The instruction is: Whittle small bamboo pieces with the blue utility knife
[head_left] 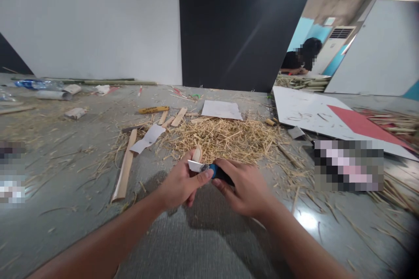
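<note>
My right hand [244, 187] is closed around the blue and black handle of a utility knife [218, 172], whose pale blade points left. My left hand [180, 183] is closed on a short piece of light bamboo [197, 154], held upright against the blade, with the thumb pressing near the blade's back. Both hands hover low over a grey floor. Just beyond them lies a heap of straw-like bamboo shavings [225, 137].
A long bamboo strip [124, 170] lies left of my hands, with white paper scraps [149, 138], short bamboo slats [178, 117] and a yellow tool [153, 109] farther back. A white and red board [314, 115] lies at the right. Another person [303, 59] sits far behind it.
</note>
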Motion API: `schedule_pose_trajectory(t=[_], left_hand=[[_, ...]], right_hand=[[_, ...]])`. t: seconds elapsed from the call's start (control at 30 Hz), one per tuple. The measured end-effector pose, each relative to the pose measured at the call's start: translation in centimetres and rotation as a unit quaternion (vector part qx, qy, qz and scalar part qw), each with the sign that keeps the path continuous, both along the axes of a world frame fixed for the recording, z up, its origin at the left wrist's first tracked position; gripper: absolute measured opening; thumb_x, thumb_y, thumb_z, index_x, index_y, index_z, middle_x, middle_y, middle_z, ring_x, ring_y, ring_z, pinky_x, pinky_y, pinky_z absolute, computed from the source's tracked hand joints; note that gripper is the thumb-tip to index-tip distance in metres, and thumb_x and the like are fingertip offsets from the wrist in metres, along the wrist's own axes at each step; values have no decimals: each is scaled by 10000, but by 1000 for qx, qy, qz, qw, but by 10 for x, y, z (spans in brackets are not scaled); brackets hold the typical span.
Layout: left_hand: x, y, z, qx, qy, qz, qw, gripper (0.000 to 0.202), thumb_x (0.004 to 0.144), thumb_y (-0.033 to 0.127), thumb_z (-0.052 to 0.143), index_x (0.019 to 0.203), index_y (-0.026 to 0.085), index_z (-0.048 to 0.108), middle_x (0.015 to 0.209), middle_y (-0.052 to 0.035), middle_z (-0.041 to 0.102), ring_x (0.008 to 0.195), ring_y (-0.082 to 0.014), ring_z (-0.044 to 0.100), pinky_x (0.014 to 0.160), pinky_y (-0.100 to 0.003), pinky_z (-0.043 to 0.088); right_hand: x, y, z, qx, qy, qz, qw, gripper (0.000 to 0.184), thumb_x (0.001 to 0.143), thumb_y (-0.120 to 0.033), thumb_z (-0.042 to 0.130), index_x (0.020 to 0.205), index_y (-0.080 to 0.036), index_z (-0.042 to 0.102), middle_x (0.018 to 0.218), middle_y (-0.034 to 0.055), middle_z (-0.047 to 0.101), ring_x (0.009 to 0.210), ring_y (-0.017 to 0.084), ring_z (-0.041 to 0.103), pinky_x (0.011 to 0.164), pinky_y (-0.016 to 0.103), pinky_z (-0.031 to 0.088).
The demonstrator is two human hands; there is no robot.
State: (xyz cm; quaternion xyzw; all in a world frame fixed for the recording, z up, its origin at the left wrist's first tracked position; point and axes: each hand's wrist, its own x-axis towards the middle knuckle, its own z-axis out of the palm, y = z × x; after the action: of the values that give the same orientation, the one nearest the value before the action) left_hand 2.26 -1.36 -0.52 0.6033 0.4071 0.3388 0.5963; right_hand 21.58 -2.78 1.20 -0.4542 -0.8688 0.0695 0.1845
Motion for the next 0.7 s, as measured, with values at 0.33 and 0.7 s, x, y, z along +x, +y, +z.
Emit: schedule_pose_trajectory(t=[0.33,0.7], left_hand=[[-3,5,4,198,76,50,976,360,781,476,658,771,193,435,624,67,417,552,-81,405,486,-198,336],[1,11,5,171,109,142,969,376,764,509,662,714,192,466,558,59,439,511,-89,386,485,-208,314]], right_hand=[[6,-1,1,88,-15,-14,996,278,914,-421,447,1074,-207,524,875,39,656,689,179,584,586,290,279],[-6,-1,2,117,18,-128,985,272,923,-434,435,1029,-216,557,808,44,659,626,174,577,537,289,257]])
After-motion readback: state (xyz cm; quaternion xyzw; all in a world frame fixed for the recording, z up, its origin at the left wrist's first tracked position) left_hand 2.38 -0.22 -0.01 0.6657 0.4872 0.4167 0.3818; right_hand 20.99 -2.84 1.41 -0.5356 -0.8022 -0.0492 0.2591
